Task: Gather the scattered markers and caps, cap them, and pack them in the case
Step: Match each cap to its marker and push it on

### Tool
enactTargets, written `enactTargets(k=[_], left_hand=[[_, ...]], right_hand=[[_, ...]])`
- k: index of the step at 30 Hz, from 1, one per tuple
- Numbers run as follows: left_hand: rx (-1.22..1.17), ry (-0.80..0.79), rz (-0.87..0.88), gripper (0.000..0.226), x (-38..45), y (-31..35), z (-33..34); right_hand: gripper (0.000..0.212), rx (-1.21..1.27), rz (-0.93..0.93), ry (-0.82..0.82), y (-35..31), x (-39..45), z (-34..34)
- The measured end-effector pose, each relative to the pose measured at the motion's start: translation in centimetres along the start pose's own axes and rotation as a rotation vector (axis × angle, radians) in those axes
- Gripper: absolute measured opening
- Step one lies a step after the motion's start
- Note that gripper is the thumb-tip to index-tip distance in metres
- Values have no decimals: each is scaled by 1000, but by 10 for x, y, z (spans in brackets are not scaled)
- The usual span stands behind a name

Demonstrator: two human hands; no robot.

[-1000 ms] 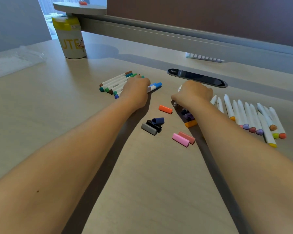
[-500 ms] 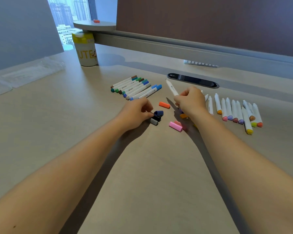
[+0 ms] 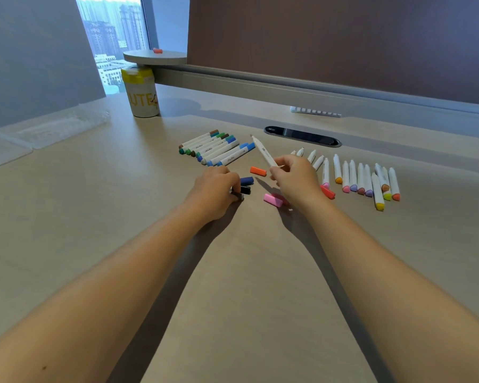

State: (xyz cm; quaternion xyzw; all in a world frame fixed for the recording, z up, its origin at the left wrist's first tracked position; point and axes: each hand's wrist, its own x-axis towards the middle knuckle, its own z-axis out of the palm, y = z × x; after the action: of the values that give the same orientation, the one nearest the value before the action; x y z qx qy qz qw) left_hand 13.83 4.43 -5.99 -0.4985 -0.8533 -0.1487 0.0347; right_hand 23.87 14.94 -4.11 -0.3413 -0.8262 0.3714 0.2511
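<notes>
On matte desk [image 3: 94,217], right hand [image 3: 296,179] gripping slim white marker [image 3: 263,152], left hand [image 3: 215,193] pinching grey cap [image 3: 239,197]

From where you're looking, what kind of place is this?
Probably an office in a high building: a desk with a cable slot and a partition panel behind it, and a window showing tower blocks.
</notes>
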Motion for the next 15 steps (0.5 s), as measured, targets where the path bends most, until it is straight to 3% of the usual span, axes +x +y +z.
enactTargets(k=[4, 7, 12, 15], left_hand=[[152, 47, 61, 24, -3, 3, 3], [0, 135, -1, 22, -4, 6, 4], [-848, 221, -321, 28, 7, 15, -10], [-1295, 227, -515, 17, 11, 19, -21]], right_hand=[[30, 17, -16, 11, 2, -5, -5], [30, 31, -26, 7, 2, -8, -8], [23, 33, -53, -52, 3, -14, -14], [20, 64, -59, -79, 5, -17, -18]])
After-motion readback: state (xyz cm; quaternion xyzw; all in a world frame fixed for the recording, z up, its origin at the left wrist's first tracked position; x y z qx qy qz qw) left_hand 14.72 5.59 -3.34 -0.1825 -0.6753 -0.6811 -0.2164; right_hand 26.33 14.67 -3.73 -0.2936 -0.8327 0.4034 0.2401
